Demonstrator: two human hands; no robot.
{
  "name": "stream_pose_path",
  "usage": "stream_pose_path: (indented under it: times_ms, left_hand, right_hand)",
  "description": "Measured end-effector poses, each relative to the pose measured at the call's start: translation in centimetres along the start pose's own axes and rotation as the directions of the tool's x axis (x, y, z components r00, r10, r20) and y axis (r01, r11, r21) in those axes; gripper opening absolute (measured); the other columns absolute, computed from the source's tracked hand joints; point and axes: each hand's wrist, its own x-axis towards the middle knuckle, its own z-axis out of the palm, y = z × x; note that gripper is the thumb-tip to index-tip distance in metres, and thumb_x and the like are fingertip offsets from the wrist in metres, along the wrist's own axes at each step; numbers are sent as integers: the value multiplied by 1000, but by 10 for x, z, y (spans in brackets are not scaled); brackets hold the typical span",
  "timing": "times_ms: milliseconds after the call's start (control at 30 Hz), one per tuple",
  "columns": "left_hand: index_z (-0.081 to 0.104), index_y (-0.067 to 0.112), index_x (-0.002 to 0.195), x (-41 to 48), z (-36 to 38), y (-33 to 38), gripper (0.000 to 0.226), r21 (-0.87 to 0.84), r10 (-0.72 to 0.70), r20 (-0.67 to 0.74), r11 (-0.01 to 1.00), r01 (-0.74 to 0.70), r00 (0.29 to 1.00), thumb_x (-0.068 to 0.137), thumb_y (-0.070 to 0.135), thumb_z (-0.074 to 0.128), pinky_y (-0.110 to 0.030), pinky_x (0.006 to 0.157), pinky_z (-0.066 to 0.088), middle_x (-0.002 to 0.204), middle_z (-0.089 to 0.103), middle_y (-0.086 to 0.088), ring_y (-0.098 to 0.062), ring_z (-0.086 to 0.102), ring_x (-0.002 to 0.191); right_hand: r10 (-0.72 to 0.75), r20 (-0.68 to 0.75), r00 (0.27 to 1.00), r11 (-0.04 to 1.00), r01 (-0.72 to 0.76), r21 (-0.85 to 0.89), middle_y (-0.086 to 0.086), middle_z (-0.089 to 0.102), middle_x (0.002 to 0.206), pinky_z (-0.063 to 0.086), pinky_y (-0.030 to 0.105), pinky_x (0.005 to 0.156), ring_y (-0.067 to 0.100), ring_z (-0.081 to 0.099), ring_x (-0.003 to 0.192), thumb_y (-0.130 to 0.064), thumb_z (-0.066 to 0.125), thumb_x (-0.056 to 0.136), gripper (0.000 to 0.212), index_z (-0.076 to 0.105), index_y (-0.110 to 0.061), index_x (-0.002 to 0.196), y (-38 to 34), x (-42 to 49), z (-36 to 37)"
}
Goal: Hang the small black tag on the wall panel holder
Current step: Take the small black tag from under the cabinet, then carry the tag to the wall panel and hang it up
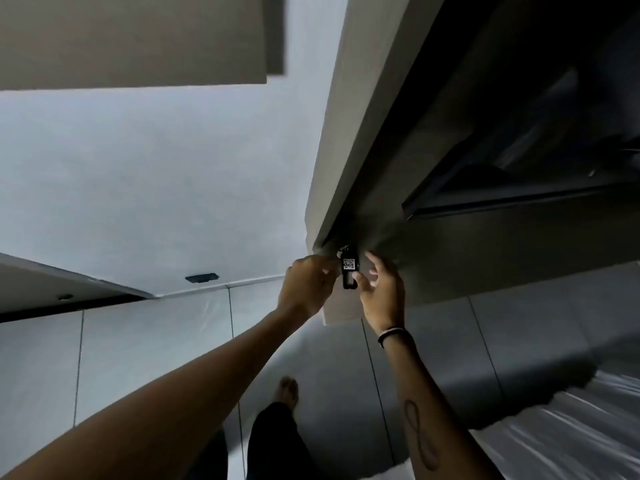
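Observation:
The small black tag (349,268) carries a white label and hangs upright at the edge of the brown wall panel (433,265), its metal ring at the top against the panel's corner. My left hand (306,285) is pinched at the ring on the tag's left side. My right hand (379,289) is on the tag's right, thumb touching the tag's lower end, the other fingers spread apart. The holder itself is hidden behind the tag and ring.
A white wall (156,185) stretches to the left with a small dark fitting (202,278) low on it. A dark recess (536,133) opens in the panel at upper right. Grey floor tiles (156,341) and my foot (287,389) lie below; glossy sheeting (571,427) at lower right.

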Motion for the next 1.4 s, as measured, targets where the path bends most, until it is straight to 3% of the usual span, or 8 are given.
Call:
stream_pose_path:
  times_ms: [133,500,700,867,933,1100,1267,1400]
  left_hand:
    - [77,10,115,23,18,9,25,27,-61,-24,998,61,998,104,7,55,-37,73,55,109,80,-16,-41,74,92]
    - [76,7,125,31,47,11,28,-25,-189,-130,982,187,973,103,1,60,-31,73,51,115,79,-18,-39,74,93]
    - [80,7,122,17,39,5,30,-84,-134,-148,989,123,980,98,-2,65,-33,84,53,130,73,-17,-38,70,109]
    - [81,7,108,0,24,-10,15,-302,-241,-108,932,199,964,100,6,68,-31,81,59,103,83,-10,-28,78,93]
    - [81,9,97,-6,12,-17,8,-426,-294,-60,872,242,954,96,7,74,-36,80,62,90,81,-6,-22,77,85]
    - [77,25,74,-29,-50,-38,25,-622,-386,0,722,302,922,84,4,86,-41,84,65,71,80,5,-15,75,74]
    - [77,14,78,-56,-131,-54,16,-693,-388,-35,673,257,921,84,2,86,-28,70,60,68,77,1,-11,73,67]
    - [77,3,87,-82,-209,-63,7,-745,-409,-86,632,213,908,87,2,84,-21,58,60,74,78,-7,-15,78,68]
  right_hand:
    - [72,49,996,997,-70,-30,12,69,134,55,30,88,26,73,110,-17,74,97,48,61,-16,143,5,26,10]
    - [97,57,994,986,-88,-144,10,68,134,59,41,95,33,69,116,1,63,94,44,70,-19,133,8,50,24]
    - [191,167,967,970,-213,121,15,79,112,60,42,95,26,73,101,-1,75,91,25,76,-4,116,12,44,17]
    - [188,303,934,898,-288,333,19,76,101,60,22,78,14,72,85,7,71,93,20,72,6,113,-3,26,7]
    - [188,351,917,869,-322,375,13,75,96,58,14,68,5,73,76,5,71,93,19,72,5,113,-15,18,6]
    - [161,440,883,793,-382,475,7,77,89,63,27,77,12,75,76,3,75,91,13,74,-10,93,-73,-6,13]
    - [56,488,871,814,-323,483,4,78,78,61,22,60,11,76,65,-6,79,90,9,72,-10,94,-147,-25,23]
    - [-60,536,842,841,-246,481,9,79,83,65,32,69,20,75,71,-18,81,91,19,73,-5,103,-222,-42,31]
